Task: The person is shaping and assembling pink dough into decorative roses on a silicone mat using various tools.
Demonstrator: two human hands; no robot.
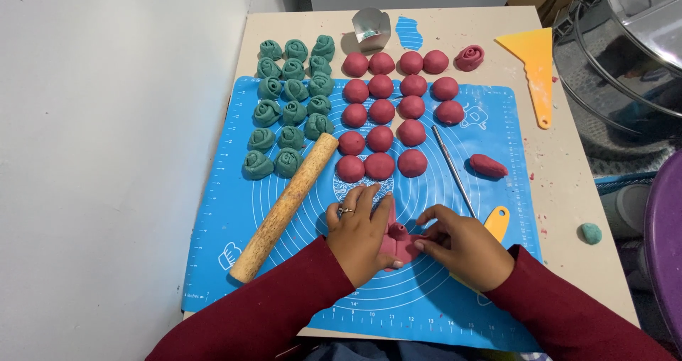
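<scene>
Both my hands work a flattened piece of red dough at the near middle of a blue silicone mat. My left hand, a ring on one finger, lies over its left side with the thumb pressing the dough. My right hand pinches its right edge with fingertips. A small rolled-up end of the dough stands between the hands. Part of the dough is hidden under my palms.
Several red dough balls and several green dough roses sit in rows. A wooden rolling pin, a thin metal rod, a red dough lump, one red rose, yellow scrapers and a green bit lie around.
</scene>
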